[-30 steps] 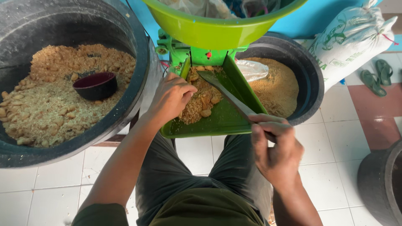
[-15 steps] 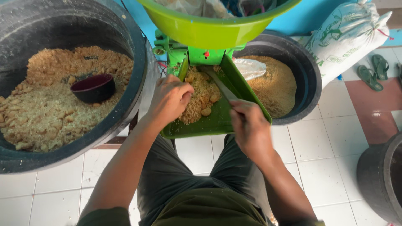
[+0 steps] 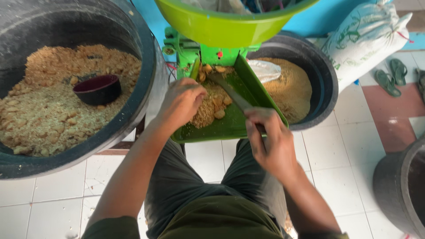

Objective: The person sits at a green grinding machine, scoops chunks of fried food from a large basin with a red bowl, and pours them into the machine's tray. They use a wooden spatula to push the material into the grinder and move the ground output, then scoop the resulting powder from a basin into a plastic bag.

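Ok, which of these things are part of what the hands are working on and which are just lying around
In use:
left hand on the crumbly brown feed
right hand holding the flat blade
green tray
green bowl

Lying about:
dark scoop bowl in the big tub
white sack
green sandals

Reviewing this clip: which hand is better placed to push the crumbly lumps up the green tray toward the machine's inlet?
Probably the left hand: it already rests on the crumbly lumps in the green tray. The right hand grips a long flat blade.
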Motion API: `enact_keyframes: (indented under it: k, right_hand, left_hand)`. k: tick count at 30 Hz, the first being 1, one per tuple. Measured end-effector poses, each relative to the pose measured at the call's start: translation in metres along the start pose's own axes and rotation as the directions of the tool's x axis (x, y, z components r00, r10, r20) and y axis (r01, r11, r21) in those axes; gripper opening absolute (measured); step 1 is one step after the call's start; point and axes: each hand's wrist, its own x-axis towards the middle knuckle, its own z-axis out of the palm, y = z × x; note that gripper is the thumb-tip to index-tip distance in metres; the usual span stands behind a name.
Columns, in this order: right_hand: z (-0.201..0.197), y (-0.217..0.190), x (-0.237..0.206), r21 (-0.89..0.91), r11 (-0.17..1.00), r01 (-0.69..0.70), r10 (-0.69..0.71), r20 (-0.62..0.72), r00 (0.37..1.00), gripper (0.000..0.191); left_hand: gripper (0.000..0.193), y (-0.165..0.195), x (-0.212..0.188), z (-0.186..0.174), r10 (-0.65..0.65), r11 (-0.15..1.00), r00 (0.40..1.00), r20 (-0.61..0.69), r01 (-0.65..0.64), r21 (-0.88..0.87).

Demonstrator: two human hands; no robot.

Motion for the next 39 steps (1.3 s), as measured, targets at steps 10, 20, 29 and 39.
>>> enact_keyframes:
  k: [10, 20, 29, 39]
  right_hand:
    - [0.014, -0.005, -0.009, -0.054, 0.999, -0.005, -0.002, -0.134, 0.991, 0.019]
    - [0.011, -0.018, -0.004, -0.067, 0.998, -0.004, -0.008, -0.18, 0.984, 0.02]
    - [0.02, -0.006, -0.009, -0.078, 0.997, 0.023, -0.037, -0.182, 0.983, 0.021]
    - [-0.013, -0.011, -0.015, -0.04, 0.996, -0.085, 0.078, -0.142, 0.987, 0.016]
  left_hand:
    - [0.011, 0.0, 0.0, -0.003, 0.049, 0.998, 0.998, 0.03, -0.05, 0.039]
    - [0.011, -0.003, 0.0, -0.002, 0.007, 1.0, 0.999, 0.044, -0.007, -0.012]
    - [0.016, -0.005, 0.0, 0.001, 0.025, 1.0, 0.999, 0.038, -0.025, 0.011]
    - [0.012, -0.006, -0.006, 0.001, 0.002, 1.0, 0.996, 0.089, -0.004, 0.026]
